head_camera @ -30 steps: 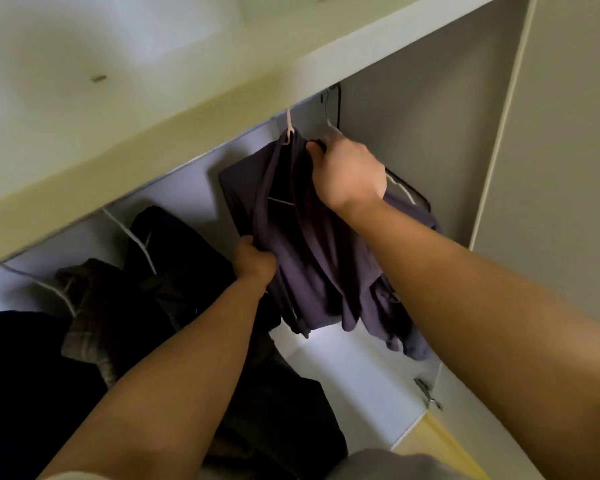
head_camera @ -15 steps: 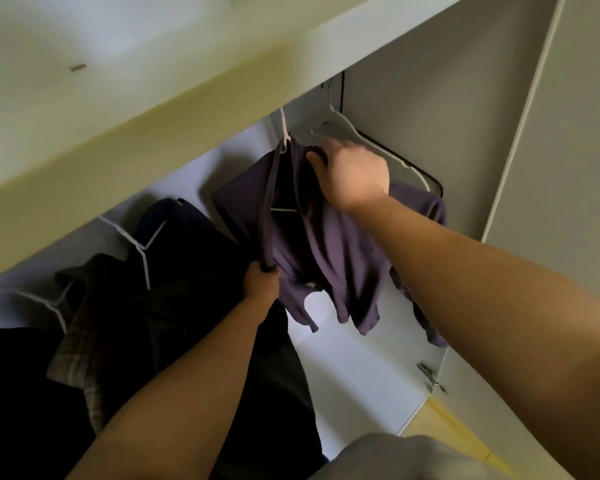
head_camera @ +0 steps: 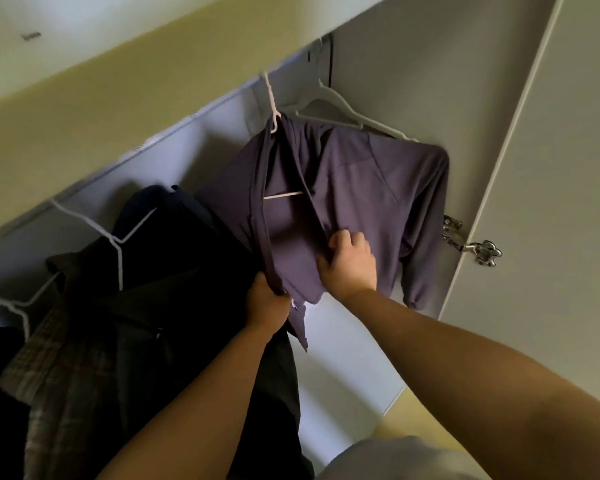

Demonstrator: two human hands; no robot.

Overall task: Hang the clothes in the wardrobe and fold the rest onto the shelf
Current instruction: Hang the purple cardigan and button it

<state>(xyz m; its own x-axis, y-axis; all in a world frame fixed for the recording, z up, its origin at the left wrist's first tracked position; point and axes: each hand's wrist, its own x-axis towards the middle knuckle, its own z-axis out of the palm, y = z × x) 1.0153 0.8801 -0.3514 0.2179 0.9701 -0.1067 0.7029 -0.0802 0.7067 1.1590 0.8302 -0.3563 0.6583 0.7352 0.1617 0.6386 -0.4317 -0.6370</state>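
A purple long-sleeved garment [head_camera: 368, 188] hangs on a pale pink hanger [head_camera: 273, 109] inside the wardrobe, under the top shelf. My left hand [head_camera: 265, 306] grips the garment's left front edge near its lower end. My right hand [head_camera: 349, 263] pinches the right front edge at the middle of the garment. The hanger's crossbar shows through the open front. The rail itself is hidden behind the shelf edge.
An empty white hanger [head_camera: 343, 112] hangs just right of the garment. Dark clothes [head_camera: 174, 271] and a plaid shirt [head_camera: 59, 358] hang on white hangers to the left. The open wardrobe door [head_camera: 551, 202] with its metal hinge [head_camera: 478, 249] stands at the right.
My right hand has come down from the hanger's top to the middle of the garment's front. The garment now hangs spread out, and my left hand still holds its left edge.
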